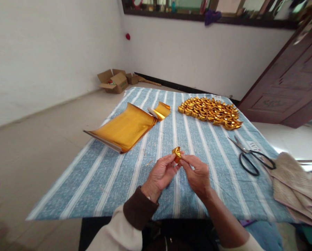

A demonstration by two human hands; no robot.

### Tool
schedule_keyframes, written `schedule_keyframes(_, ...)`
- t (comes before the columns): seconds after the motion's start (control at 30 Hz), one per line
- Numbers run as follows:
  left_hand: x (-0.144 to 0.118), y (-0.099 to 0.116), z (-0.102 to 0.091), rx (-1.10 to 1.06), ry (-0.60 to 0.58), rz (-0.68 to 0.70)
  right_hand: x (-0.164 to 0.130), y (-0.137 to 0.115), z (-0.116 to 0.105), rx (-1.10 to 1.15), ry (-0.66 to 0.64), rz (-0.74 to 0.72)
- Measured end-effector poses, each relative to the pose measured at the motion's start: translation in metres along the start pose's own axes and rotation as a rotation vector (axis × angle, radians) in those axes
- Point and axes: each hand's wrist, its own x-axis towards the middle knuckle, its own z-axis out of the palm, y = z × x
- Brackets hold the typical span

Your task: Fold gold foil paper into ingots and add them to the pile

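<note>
Gold foil folded into a small ingot [176,154] sits pinched between the fingertips of your left hand [162,173] and right hand [196,174], near you above the striped blue cloth [106,174], with foil sheets [124,128] far left, finished ingots [210,111] far right, and scissors [251,157] at right.

Both forearms rise from 6 o'clock and converge toward the middle of the view. The left hand [162,174] sits palm up and tilted inward, its fingers curled and its thumb and fingertips pinched together at about 1 o'clock of the palm. The right hand [197,174] shows its back, knuckles up, its grip closed fingertip to fingertip against the left's. The left wrist wears a dark cuff over a pale sleeve; the right forearm is bare to a pale sleeve at the elbow.
</note>
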Motion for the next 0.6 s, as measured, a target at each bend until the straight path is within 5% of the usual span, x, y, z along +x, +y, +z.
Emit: schedule_keyframes(0.6,0.0003,-0.0002,0.0007,-0.002,-0.019,-0.009,-0.0005,0.0040,-0.0004,-0.202,-0.037,-0.174)
